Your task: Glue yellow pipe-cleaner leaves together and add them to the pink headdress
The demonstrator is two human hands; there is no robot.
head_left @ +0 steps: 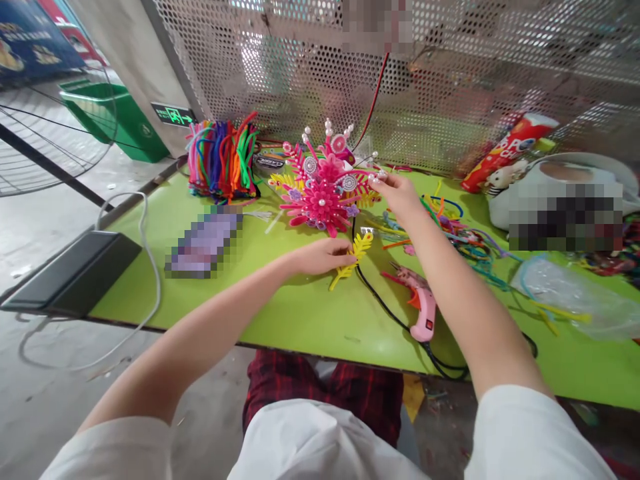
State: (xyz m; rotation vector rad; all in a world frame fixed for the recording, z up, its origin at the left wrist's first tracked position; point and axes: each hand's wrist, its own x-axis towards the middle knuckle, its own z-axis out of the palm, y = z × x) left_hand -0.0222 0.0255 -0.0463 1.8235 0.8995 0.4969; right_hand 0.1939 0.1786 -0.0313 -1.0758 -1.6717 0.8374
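Glue gun (426, 310), pink, lies near front edge of green table (300, 313). Slightly farther back, left hand (325, 257) pinches yellow chenille leaf sprig (362, 248), in front of pink flower ornament (325, 193) on the table. Right hand (404, 199) has fingertips at pearl beads (376, 179) on ornament's right side; can't tell if it's gripping. Multicolored chenille-stem bundle (220, 160) sits left of ornament. Perforated metal panel (300, 80) stands behind.

A perforated grey metal screen (300, 73) backs the glossy lime-green table (300, 320); beyond the table's left end, grey floor (50, 393) bears a green plastic bin (120, 120).
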